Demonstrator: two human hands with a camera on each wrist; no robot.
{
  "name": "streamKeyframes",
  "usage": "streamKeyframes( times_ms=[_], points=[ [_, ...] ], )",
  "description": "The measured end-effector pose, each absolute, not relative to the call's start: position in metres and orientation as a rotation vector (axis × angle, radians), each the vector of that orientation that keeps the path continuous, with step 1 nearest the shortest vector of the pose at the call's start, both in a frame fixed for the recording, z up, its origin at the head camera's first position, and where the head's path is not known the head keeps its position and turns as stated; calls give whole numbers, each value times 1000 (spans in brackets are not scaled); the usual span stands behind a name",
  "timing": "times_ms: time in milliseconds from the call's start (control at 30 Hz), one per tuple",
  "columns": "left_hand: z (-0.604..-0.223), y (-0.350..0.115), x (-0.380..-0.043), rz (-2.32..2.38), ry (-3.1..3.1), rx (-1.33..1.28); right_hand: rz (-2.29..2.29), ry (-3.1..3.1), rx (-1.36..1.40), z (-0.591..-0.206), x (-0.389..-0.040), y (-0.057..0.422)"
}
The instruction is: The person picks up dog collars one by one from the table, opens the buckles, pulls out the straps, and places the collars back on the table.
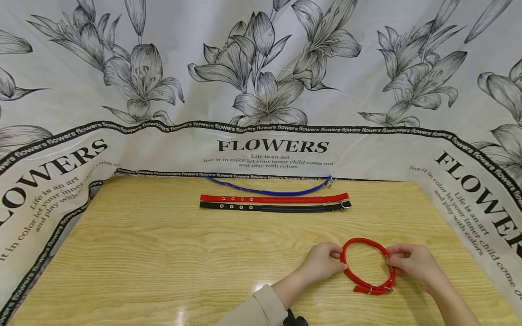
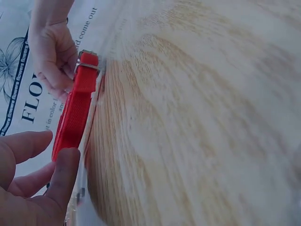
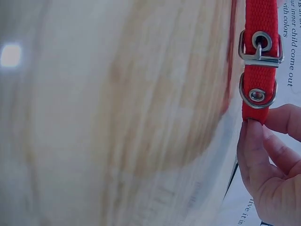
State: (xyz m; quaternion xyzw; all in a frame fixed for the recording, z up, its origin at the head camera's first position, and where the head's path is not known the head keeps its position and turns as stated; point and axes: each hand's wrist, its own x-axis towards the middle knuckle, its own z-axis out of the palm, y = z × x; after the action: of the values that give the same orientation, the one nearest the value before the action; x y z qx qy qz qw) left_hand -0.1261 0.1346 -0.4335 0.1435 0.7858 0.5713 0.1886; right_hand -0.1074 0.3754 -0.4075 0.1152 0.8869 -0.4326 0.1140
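Observation:
A red collar (image 1: 363, 288) is buckled into a ring between the two hands, at the right front of the table. My left hand (image 1: 322, 263) holds the ring's left side with thumb and fingertips. On the opposite side, my right hand (image 1: 413, 263) pinches the band between thumb and fingers. In the right wrist view the metal buckle (image 3: 261, 60) has its prong through an eyelet, and a D-ring sits just below it. The strap's loose end sticks out to the left at the ring's near side.
Farther back on the wooden table (image 1: 163, 253) lie a blue collar (image 1: 281, 194), a straight red collar (image 1: 285, 199) and a black collar (image 1: 285, 208), roughly parallel. Flower-printed white cloth (image 1: 269, 154) borders the table at the back and sides.

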Motion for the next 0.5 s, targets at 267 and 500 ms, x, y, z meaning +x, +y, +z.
streamKeyframes(
  times_ms=[267,500],
  points=[
    [-435,131,-124,1649,2302,536,-1356,2560,304,-403,-111,374],
    [-430,121,-122,1529,2481,731,-1331,2558,267,-392,-116,374]
  ],
)
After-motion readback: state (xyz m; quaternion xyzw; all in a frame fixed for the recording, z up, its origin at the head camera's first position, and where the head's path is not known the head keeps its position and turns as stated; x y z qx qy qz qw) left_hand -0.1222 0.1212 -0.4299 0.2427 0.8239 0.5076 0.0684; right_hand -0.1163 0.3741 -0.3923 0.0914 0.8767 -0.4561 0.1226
